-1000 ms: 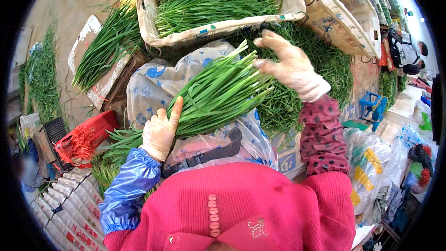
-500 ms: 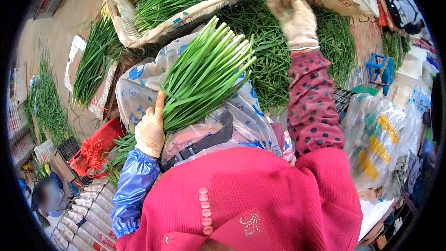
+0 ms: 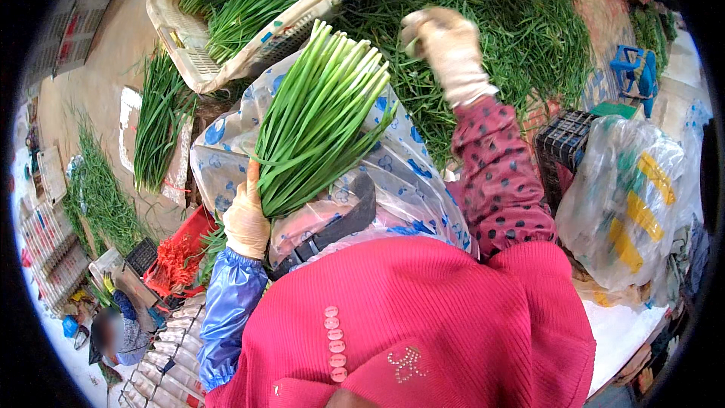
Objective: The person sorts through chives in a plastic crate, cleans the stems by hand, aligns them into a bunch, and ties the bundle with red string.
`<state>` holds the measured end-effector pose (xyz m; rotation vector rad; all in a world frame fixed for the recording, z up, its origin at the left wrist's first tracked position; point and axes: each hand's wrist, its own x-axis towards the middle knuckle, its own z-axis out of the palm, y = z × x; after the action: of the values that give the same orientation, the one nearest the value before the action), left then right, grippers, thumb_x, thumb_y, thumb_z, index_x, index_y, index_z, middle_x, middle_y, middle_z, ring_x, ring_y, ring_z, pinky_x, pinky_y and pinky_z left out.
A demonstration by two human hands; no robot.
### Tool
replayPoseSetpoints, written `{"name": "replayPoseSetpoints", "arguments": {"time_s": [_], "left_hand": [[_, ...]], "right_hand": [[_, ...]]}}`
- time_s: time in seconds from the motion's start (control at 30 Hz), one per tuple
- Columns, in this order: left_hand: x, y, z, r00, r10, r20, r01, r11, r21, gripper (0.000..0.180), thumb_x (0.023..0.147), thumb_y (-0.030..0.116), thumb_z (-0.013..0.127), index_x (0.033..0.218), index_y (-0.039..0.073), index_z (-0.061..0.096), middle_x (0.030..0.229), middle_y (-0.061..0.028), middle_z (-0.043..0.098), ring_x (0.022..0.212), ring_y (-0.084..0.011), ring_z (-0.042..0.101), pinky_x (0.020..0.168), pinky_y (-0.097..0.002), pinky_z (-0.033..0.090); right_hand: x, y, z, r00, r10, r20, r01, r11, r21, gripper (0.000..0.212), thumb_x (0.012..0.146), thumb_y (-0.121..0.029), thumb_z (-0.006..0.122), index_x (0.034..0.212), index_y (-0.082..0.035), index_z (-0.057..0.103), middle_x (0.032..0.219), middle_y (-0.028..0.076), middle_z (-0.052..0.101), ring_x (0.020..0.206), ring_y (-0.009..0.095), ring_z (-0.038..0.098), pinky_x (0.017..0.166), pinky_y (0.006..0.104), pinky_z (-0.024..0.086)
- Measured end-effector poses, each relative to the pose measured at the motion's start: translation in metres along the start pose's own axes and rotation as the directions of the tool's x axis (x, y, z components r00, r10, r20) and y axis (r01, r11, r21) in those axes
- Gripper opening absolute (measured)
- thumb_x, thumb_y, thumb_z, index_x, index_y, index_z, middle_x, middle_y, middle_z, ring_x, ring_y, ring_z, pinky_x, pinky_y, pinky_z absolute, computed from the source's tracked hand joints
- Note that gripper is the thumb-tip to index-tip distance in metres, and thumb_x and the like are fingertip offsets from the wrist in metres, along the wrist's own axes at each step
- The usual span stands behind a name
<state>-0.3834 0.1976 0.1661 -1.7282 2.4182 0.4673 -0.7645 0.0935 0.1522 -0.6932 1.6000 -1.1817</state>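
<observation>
A bunch of garlic chives (image 3: pixel 317 128) lies across my apron-covered lap, its pale cut ends pointing away from me. My left hand (image 3: pixel 248 223), in a thin pale glove, grips its near left side with the index finger stretched along the leaves. Over the heap of loose green leaves (image 3: pixel 513 38) hangs my right hand (image 3: pixel 447 49), also gloved. Motion blurs its curled fingers, so whether they hold anything is unclear. A clear plastic apron with blue prints (image 3: pixel 215 132) covers my legs beneath the bunch.
A cream plastic crate (image 3: pixel 177 68) with more chives stands ahead on the left. Beside it another bunch (image 3: pixel 160 117) rests on a white board. Red ties (image 3: pixel 174 261) fill a red container at my left. To the right are a black crate (image 3: pixel 565 136) and plastic bags (image 3: pixel 623 204).
My right hand has moved from the crate's right end back toward me and left, over the leaf heap. My left hand keeps its hold on the bunch. The view has shifted slightly.
</observation>
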Motion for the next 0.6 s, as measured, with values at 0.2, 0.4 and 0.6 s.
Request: {"name": "replayPoseSetpoints", "arguments": {"time_s": [0.2, 0.4, 0.6], "left_hand": [[-0.002, -0.001, 0.005, 0.998, -0.016, -0.053, 0.012, 0.997, -0.070, 0.083, 0.079, 0.007, 0.057, 0.151, 0.023, 0.018, 0.089, -0.0137, 0.060, 0.062, -0.0333, 0.062, 0.051, -0.0445, 0.049], [0.003, -0.001, -0.002, 0.999, -0.025, 0.047, 0.024, 1.000, 0.009, 0.082, 0.078, 0.003, 0.053, 0.150, 0.022, 0.020, 0.090, -0.0153, 0.060, 0.067, -0.0339, 0.062, 0.054, -0.0459, 0.049], [-0.004, -0.019, 0.006, 0.999, 0.037, 0.020, -0.027, 0.934, -0.357, 0.072, 0.085, 0.011, 0.063, 0.148, 0.018, 0.028, 0.111, -0.0151, 0.063, 0.088, -0.0328, 0.066, 0.070, -0.0376, 0.053]], "right_hand": [[-0.009, -0.011, -0.039, 0.945, 0.045, 0.323, 0.147, 0.824, -0.547, 0.034, 0.081, -0.030, 0.070, 0.102, -0.003, 0.066, 0.089, 0.009, 0.067, 0.089, 0.019, 0.061, 0.085, 0.0313, 0.047], [-0.065, 0.046, 0.008, 0.879, 0.061, 0.473, 0.153, 0.903, -0.401, 0.035, 0.074, -0.024, 0.068, 0.101, -0.001, 0.069, 0.121, 0.018, 0.059, 0.101, 0.028, 0.062, 0.091, 0.0340, 0.046], [-0.020, 0.049, -0.029, 0.979, -0.030, -0.202, -0.005, 0.986, -0.167, 0.020, 0.086, -0.014, 0.063, 0.100, 0.000, 0.069, 0.083, 0.005, 0.068, 0.075, 0.011, 0.058, 0.071, 0.0262, 0.048]]}}
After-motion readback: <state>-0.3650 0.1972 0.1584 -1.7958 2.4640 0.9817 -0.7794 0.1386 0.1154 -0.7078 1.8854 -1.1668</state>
